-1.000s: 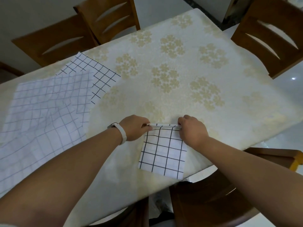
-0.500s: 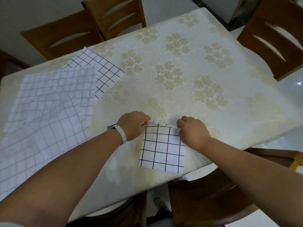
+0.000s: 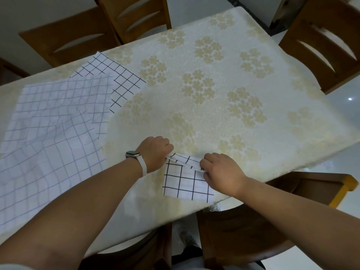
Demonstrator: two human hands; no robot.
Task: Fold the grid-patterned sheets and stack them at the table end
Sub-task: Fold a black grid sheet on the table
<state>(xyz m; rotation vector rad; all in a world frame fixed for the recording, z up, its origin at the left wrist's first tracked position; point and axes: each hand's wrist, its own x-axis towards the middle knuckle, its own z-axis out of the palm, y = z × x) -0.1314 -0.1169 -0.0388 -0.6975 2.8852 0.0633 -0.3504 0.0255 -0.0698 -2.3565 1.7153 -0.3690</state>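
White sheet [image 3: 186, 185], judged limp and light, is pinched by left hand [image 3: 155, 152] and right hand [image 3: 224, 172], edge raised between them.

The folded sheet [image 3: 185, 184] lies at the near edge of the bench [image 3: 214, 117], left hand [image 3: 155, 152] and right hand [image 3: 222, 172] at its far corners; leftward, a spread sheet [image 3: 48, 133] overlaps a second sheet [image 3: 124, 82].

Lower centre, at the near table edge: folded sheet [image 3: 186, 185], a small white square with a bold black grid, far edge lifted and curling back | Left: faint-grid sheet [image 3: 48, 137], large, rumpled, spread open | Upper left: black-grid sheet [image 3: 122, 76], flat, partly beneath the faint-grid sheet
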